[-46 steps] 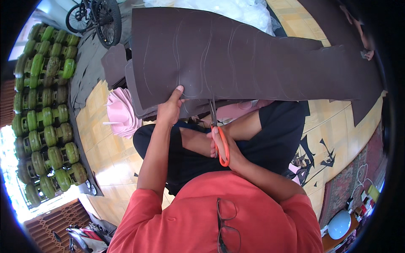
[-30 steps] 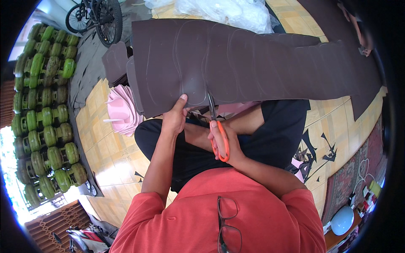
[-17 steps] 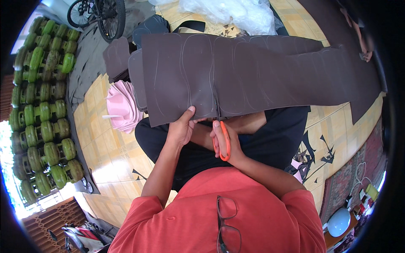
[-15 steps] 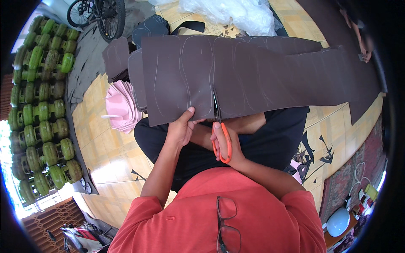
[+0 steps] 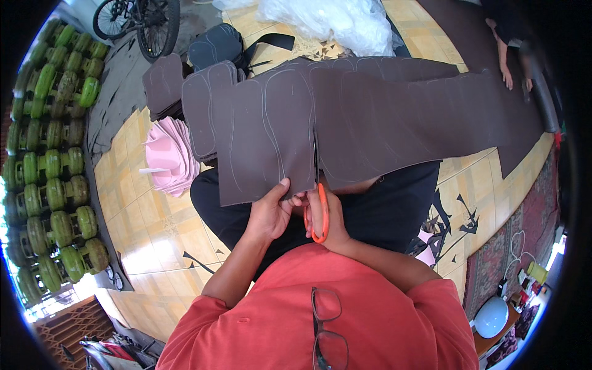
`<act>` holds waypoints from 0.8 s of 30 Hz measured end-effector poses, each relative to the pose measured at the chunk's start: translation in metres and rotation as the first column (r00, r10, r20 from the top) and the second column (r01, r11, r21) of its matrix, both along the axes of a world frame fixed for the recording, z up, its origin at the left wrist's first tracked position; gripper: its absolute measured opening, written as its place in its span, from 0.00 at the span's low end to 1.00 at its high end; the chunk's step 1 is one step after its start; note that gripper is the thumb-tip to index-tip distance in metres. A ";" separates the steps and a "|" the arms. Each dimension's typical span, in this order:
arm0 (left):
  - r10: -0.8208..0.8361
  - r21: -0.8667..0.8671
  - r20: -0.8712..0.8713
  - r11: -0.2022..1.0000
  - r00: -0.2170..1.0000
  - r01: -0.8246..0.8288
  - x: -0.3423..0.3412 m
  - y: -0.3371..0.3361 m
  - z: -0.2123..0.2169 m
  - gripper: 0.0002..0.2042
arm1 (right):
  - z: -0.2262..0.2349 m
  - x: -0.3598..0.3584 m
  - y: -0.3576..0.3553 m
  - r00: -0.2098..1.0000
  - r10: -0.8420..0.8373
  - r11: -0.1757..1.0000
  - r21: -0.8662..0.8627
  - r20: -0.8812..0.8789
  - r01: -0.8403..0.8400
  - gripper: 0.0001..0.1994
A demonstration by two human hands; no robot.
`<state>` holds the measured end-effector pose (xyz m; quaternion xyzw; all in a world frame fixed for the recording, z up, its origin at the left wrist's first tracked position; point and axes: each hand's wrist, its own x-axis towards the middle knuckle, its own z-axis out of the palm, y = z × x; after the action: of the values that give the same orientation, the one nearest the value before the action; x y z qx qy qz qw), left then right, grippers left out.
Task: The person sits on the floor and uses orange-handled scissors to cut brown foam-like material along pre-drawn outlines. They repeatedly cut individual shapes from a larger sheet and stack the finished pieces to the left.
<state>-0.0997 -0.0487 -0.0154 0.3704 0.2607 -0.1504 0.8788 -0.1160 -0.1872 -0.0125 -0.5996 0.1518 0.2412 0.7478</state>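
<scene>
A wide dark brown sheet marked with pale curved outlines lies across my crossed legs. My left hand pinches the near edge of its left part, thumb on top. My right hand is wrapped round the orange handles of the scissors. Their dark blades point away from me into the slit between the left part and the rest of the sheet. The far end of the slit reaches close to the sheet's far edge. My right fingers are partly hidden behind the handles.
Stacked brown cut pieces and pink pieces lie at the left. Clear plastic is heaped at the far side. Another person's hand is at the far right. Green gas cylinders line the left; dark offcuts litter the tiles.
The slit runs farther into the sheet, and its left part has swung toward me. Both hands have come slightly nearer my body. The other person's hand has shifted.
</scene>
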 end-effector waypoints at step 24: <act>0.091 -0.064 -0.110 0.993 0.990 -0.098 -0.029 -0.001 0.015 0.10 | -0.023 0.025 -0.014 0.997 0.077 0.997 -0.012 -0.012 -0.077 0.27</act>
<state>-0.1287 -0.0498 -0.0005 0.3182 0.3193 -0.1372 0.8821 -0.0907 -0.2011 -0.0353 -0.6084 0.1346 0.2723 0.7332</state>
